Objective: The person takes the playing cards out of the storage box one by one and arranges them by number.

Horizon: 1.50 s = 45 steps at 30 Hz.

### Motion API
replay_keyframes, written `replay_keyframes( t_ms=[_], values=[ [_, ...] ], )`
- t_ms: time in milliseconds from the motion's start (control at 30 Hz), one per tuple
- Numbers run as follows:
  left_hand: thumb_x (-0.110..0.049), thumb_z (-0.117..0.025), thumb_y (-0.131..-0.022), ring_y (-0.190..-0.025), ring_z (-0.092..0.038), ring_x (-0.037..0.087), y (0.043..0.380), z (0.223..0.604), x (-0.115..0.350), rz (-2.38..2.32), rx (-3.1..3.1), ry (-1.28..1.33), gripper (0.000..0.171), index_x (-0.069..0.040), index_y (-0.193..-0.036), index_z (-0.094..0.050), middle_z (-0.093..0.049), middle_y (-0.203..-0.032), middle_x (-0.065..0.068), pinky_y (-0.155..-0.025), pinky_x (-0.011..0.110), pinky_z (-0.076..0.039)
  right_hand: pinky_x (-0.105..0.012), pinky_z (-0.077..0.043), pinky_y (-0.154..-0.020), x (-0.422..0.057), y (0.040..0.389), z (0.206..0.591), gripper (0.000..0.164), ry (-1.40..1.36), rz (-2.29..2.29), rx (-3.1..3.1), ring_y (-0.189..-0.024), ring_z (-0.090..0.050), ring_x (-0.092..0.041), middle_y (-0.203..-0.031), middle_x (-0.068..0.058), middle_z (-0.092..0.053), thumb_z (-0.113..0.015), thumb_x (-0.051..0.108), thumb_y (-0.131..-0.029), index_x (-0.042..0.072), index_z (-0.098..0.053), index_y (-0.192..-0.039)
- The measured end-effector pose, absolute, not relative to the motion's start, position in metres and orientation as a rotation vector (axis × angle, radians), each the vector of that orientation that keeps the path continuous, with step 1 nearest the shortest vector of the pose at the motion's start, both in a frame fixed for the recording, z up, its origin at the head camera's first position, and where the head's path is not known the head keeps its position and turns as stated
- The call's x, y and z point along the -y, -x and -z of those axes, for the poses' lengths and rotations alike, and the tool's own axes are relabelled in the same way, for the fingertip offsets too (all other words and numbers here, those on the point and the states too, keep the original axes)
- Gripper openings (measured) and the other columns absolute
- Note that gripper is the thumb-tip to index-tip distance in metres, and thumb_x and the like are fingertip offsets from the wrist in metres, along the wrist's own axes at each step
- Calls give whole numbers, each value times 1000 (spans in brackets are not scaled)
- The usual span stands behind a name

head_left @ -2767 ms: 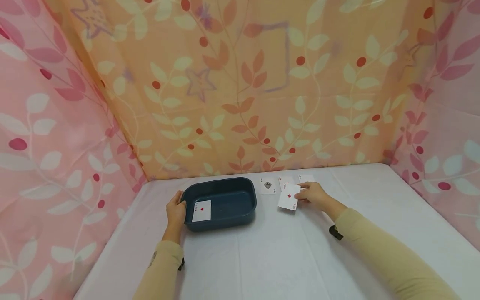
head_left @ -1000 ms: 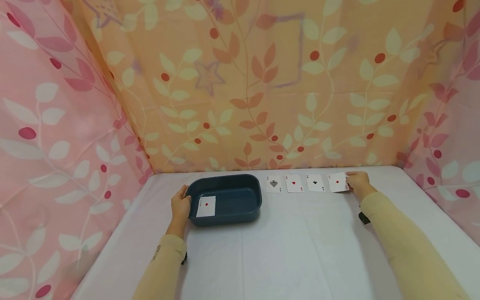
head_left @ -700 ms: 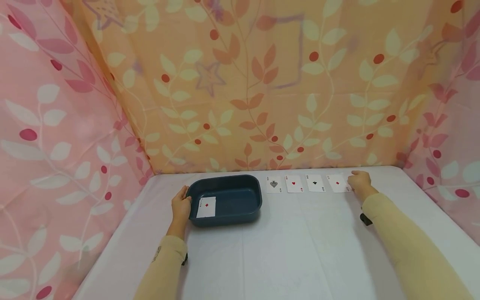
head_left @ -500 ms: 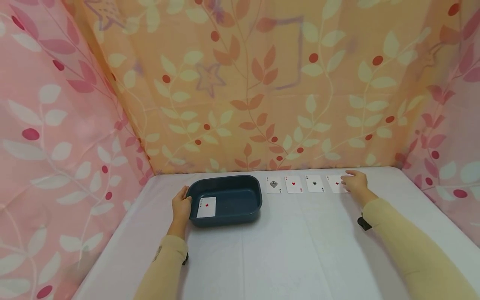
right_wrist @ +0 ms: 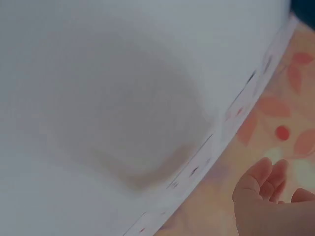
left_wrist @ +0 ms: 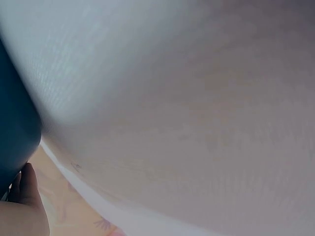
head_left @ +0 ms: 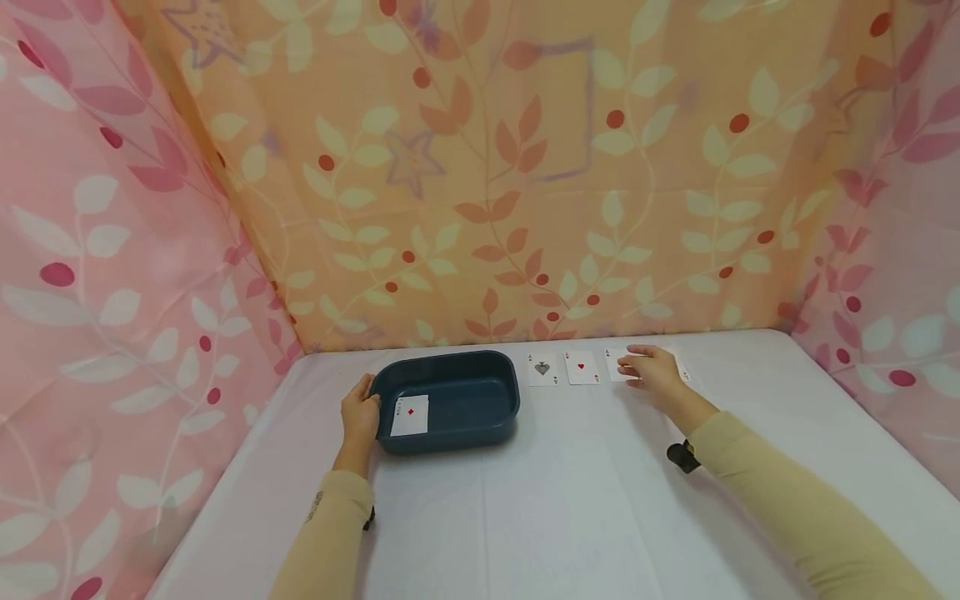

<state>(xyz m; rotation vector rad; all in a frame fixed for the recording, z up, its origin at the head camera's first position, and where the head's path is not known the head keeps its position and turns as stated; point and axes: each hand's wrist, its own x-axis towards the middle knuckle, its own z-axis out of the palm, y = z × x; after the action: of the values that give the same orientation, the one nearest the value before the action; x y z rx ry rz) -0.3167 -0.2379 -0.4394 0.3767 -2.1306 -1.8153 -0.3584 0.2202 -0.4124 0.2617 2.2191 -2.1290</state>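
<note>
It looks like a small curtained-off booth around me; whether it sits in a home, a studio or somewhere else, I can't tell. A leaf-print orange curtain (head_left: pixel 555 242) spans the back, with purple stars (head_left: pixel 415 162) and part of a box outline (head_left: pixel 590 112) showing on it. Pink flowery curtains close in the left side (head_left: pixel 90 283) and the right side (head_left: pixel 900 208), and between them stands a white-draped desk (head_left: pixel 570 500), softly creased.
</note>
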Motion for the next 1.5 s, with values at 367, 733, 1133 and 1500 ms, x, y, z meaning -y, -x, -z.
replay_keyframes(
  t_ms=[367,733,1133,1500],
  values=[
    [11,-37,-95,-142,-27,32,317,441,240,1794,2156,-385,53,9,-147,-28,-33,-150,24,-115,40,-23,-23,-55,-69,-163,343,401,43,-209,2224,-2045,-70,-63,-4,-83,3,-67,-50,5,-99,-10,-39,-138],
    [11,-37,-96,-142,-27,31,316,438,238,1804,2153,-384,52,9,-147,-27,-33,-150,24,-115,40,-23,-24,-55,-70,-126,334,399,39,-175,2283,-1951,-70,-63,-7,-84,-2,-66,-51,1,-98,-11,-43,-135],
    [11,-37,-96,-142,-27,31,319,441,238,1814,2146,-372,52,10,-147,-27,-33,-150,24,-115,39,-22,-23,-57,-70,-74,320,398,32,52,2377,-1800,-73,-65,-10,-84,-3,-67,-53,-3,-96,-13,-46,-126],
    [11,-38,-96,-141,-28,32,317,439,238,1801,2151,-389,52,10,-147,-29,-34,-149,24,-115,40,-23,-41,-54,-88,-18,310,405,31,249,2287,-1740,-83,-67,-12,-94,-7,-67,-54,-1,-96,-12,-48,-125]
  ],
)
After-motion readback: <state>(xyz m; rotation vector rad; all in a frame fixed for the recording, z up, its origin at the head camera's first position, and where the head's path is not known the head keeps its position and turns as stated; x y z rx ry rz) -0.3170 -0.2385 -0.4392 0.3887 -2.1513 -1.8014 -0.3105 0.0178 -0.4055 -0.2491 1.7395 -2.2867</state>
